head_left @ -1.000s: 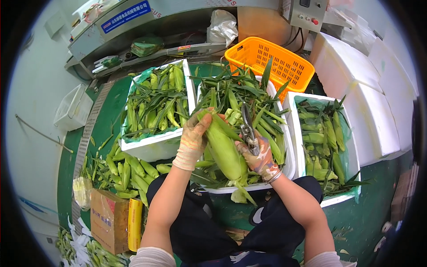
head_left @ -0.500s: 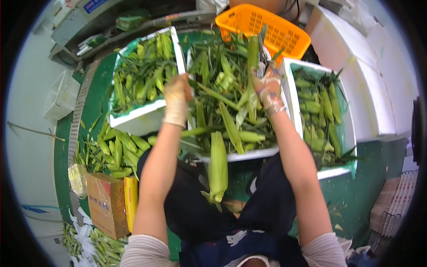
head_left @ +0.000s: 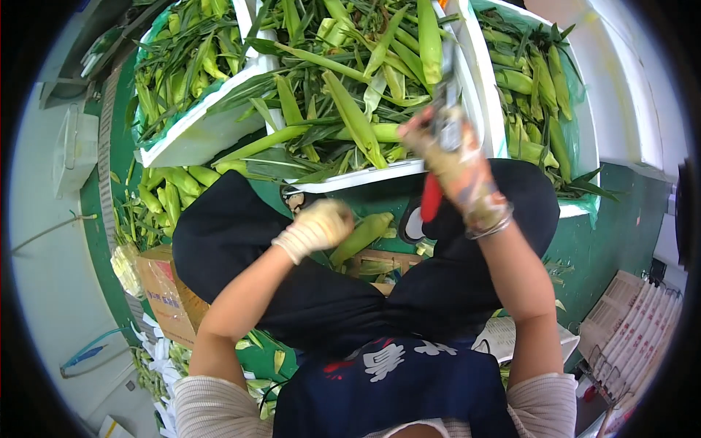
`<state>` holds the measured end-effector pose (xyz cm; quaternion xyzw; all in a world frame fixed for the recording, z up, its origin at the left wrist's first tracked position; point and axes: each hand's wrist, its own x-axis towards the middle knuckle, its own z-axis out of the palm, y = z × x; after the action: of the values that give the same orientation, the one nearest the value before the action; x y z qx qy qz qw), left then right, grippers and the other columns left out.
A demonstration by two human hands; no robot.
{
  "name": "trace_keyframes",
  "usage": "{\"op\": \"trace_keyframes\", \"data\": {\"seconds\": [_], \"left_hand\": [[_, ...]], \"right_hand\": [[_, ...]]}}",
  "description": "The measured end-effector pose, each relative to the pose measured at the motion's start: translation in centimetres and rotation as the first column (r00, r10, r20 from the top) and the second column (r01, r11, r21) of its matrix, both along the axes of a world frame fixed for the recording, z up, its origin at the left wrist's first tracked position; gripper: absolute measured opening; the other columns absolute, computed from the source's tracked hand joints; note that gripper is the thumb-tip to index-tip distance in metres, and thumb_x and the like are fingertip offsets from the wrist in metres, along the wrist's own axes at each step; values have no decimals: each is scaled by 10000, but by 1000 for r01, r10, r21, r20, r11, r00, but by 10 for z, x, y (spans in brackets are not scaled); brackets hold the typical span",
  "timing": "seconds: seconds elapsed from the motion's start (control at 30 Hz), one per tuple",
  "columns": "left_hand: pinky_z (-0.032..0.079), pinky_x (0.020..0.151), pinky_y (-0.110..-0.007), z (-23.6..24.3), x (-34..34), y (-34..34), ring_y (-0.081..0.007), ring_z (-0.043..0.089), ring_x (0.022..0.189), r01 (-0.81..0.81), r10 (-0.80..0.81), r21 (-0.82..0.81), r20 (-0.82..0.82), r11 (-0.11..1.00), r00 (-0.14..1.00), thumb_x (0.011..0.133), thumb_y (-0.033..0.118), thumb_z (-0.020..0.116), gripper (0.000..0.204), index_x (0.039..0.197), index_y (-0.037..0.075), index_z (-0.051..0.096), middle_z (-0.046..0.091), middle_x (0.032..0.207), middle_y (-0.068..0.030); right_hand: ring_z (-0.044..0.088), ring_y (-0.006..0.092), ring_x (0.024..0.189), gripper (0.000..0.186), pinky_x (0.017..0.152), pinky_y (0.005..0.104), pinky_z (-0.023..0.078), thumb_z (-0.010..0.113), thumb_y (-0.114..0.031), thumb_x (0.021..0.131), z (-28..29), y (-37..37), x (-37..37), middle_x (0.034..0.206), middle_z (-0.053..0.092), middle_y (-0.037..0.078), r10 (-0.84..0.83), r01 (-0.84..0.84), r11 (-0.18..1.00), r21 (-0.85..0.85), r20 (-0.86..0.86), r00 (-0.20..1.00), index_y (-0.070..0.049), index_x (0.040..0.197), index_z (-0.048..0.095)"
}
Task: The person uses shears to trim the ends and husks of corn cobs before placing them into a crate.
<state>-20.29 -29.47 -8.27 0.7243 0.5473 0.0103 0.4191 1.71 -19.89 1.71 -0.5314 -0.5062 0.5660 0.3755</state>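
My right hand (head_left: pixel 456 157), in a stained patterned glove, is closed around pruning shears with a red handle (head_left: pixel 431 198); their metal part (head_left: pixel 448 131) points up and away, blurred. My left hand (head_left: pixel 318 228), in a pale knit glove, is low between my knees. Its fingers look curled but are smeared by motion. Right beside it, partly behind it, is a green ear of corn (head_left: pixel 367 235); whether the hand grips it I cannot tell. Beyond both hands, a white foam box (head_left: pixel 365 177) brims with husked ears and loose leaves; one ear (head_left: pixel 429 44) stands near its right side.
More foam boxes of corn stand at the left (head_left: pixel 191 125) and right (head_left: pixel 491 80). Several ears (head_left: pixel 171 197) lie on the green floor (head_left: pixel 621 201) at the left, near a cardboard box (head_left: pixel 164 288). White foam boxes (head_left: pixel 621 80) are stacked far right; a newspaper-like stack (head_left: pixel 621 321) is lower right.
The view has tilted downward. My left hand has left the edge of the left box and come down between my knees. My right hand, with the shears, has drawn nearer to me.
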Motion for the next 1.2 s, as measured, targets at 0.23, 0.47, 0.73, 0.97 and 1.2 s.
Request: {"op": "trace_keyframes", "data": {"seconds": [0.23, 0.47, 0.73, 0.97, 1.2], "left_hand": [[491, 869, -360, -209, 58, -69, -317, 603, 1018, 280, -355, -238, -391, 930, 849, 754, 354, 651, 504, 1133, 27, 587, 600, 1163, -194], [508, 811, -363, -203, 80, -46, -299, 628, 978, -18, 79, -481, 106, 876, 991, 674, 322, 755, 575, 1112, -17, 600, 635, 1106, -187], [470, 855, -293, 66, 59, 6, -158, 603, 939, -89, 857, -946, 240, 312, 456, 831, 305, 680, 412, 1116, 14, 619, 634, 1040, -61], [522, 769, -349, 148, 16, 49, -199, 633, 813, -478, 749, -637, 660, 604, 66, 835, 229, 658, 339, 1062, -6, 568, 643, 898, -91], [469, 823, -338, 153, -11, 102, -204, 590, 928, -634, 713, -562, 701, 531, -24, 751, 325, 752, 541, 1143, 26, 531, 606, 1009, -64]], "right_hand": [[604, 123, 797, 338, 706, 247, 509, 776, -101, 731, 32, 14, 15, 842, 584, 30, -162, 132, 986, -103, -380, 911, -60, 936, 510], [573, 124, 664, 334, 625, 276, 486, 753, -223, 751, 19, 19, 20, 755, 578, 25, -100, 103, 995, 8, -160, 982, -25, 895, 524], [639, 134, 695, 238, 635, 271, 507, 712, -143, 789, 25, -2, 11, 722, 621, 57, 113, -111, 993, 37, -58, 992, -24, 925, 557], [586, 140, 717, 653, 637, 284, 497, 859, -258, 650, 72, -53, -25, 817, 589, 28, 315, -524, 744, 414, 475, 822, 7, 1096, 463], [611, 320, 647, 360, 584, 368, 477, 741, -165, 739, 52, -25, -48, 747, 615, 133, 167, -406, 724, 557, 430, 887, -6, 979, 525]]}}
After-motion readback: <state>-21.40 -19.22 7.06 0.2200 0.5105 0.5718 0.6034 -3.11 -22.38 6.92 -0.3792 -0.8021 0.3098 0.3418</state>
